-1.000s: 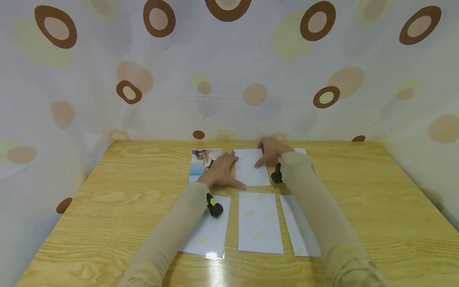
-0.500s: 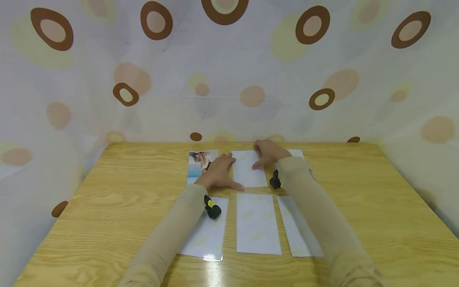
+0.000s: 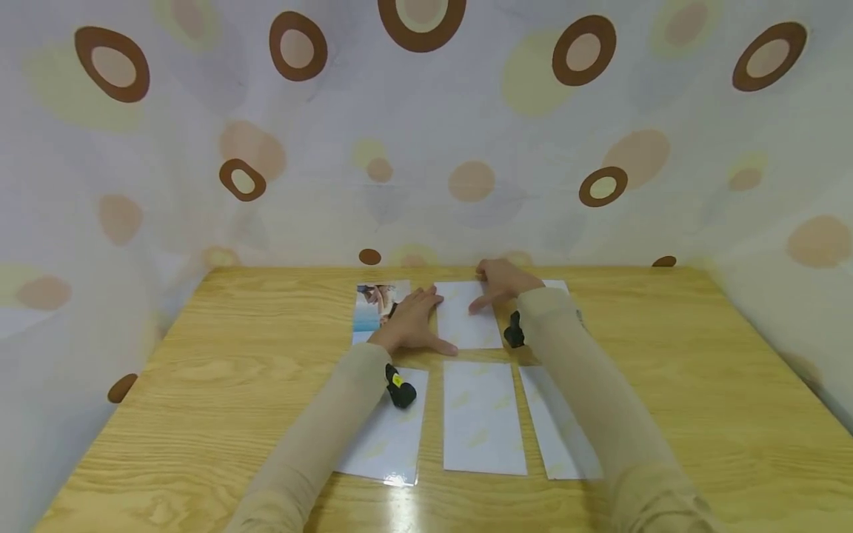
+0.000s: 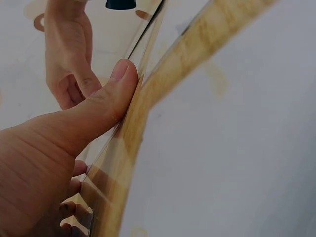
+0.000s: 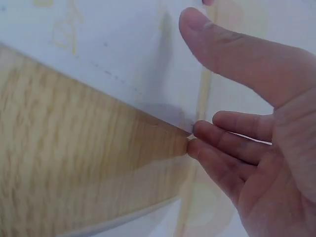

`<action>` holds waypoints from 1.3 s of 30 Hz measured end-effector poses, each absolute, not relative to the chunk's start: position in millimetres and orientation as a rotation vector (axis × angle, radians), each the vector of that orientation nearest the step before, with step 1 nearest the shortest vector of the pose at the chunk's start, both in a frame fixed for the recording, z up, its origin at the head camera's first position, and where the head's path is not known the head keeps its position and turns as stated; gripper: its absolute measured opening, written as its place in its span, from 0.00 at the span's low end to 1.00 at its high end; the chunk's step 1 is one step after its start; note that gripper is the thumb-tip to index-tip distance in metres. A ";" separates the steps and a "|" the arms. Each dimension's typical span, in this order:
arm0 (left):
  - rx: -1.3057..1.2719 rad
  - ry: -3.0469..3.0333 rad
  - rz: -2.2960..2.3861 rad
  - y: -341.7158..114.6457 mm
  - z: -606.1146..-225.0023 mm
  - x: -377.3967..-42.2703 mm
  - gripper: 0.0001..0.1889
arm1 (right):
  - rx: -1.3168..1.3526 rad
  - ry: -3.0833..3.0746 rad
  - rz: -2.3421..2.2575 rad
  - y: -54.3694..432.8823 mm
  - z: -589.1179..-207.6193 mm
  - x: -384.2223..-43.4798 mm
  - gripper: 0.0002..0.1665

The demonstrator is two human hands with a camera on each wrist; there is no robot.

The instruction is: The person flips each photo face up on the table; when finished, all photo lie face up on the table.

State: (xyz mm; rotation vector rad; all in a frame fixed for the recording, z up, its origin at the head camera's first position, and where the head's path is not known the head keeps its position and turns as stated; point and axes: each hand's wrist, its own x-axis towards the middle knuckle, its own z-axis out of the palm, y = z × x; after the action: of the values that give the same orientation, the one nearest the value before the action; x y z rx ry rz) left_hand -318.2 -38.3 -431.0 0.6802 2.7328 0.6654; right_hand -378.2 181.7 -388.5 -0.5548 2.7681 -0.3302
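A white sheet (image 3: 463, 326) with faint yellow print lies flat in the middle of the back row. My left hand (image 3: 413, 322) is spread along its left side, thumb at the near left corner. Beneath that hand, a picture card (image 3: 367, 314) with blue and brown colours is partly covered. My right hand (image 3: 504, 281) is at the sheet's far right corner. In the right wrist view, two fingertips (image 5: 200, 129) touch that corner, while the thumb (image 5: 197, 24) reaches over the sheet, apart from them.
Three white sheets form the near row: left (image 3: 383, 448), middle (image 3: 485, 422) and right (image 3: 560, 437), with forearms over the outer two. Another white sheet (image 3: 556, 284) lies mostly hidden under the right sleeve. Behind the wooden table (image 3: 666, 355) hangs a patterned cloth (image 3: 426, 118).
My right thumb has edged slightly inward over the middle sheet. The left hand and the sheets keep their places, and the head view shifts a little.
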 end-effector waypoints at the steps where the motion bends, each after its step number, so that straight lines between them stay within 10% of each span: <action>1: 0.680 2.728 0.666 -37.7 -430.7 -317.5 0.56 | -0.557 2.766 -0.334 182.4 -388.8 -378.9 0.48; 39: 0.583 2.593 1.041 -37.4 -427.3 -315.7 0.49 | -0.431 2.518 -1.165 208.3 -400.1 -385.6 0.25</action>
State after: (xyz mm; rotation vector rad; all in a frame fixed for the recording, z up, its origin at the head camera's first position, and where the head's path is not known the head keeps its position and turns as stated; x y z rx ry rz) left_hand -315.7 -37.4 -427.3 0.5827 2.5934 1.0409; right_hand -385.6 208.3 -400.1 -0.4310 2.5178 -1.1649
